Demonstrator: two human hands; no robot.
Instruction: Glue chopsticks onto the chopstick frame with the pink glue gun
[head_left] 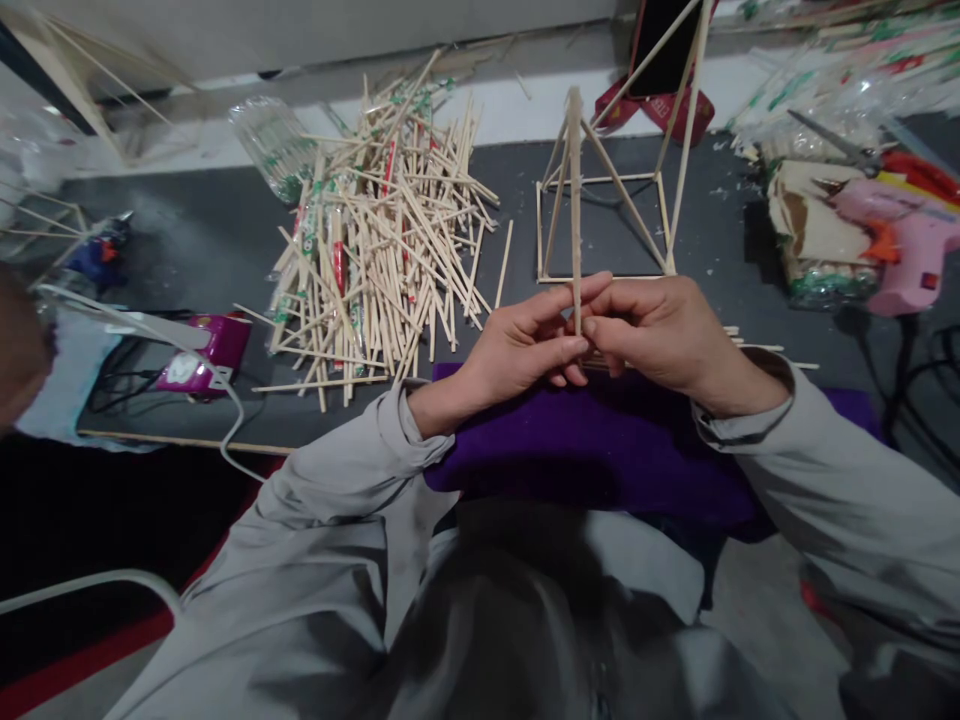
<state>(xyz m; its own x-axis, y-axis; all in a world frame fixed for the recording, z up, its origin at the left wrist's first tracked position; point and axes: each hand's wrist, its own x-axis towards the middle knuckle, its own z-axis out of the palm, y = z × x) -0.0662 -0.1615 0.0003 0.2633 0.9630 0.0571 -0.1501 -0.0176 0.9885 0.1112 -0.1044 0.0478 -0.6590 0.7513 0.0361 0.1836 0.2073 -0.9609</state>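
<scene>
Jacket: grey, sleeves reached over purple cloth.
Left hand: thumb and fingers closed around the wooden piece's near end.
Right hand: pinched that same end.
Wooden piece: rose narrow between both hands.
Stick frame: stood just beyond, on the dark table.
Stick heap: sprawled left.
Pink glue gun: lay right.

You wear a loose, light grey long-sleeved top, its cuffs folded back in creases, with darker grey across the front.
</scene>
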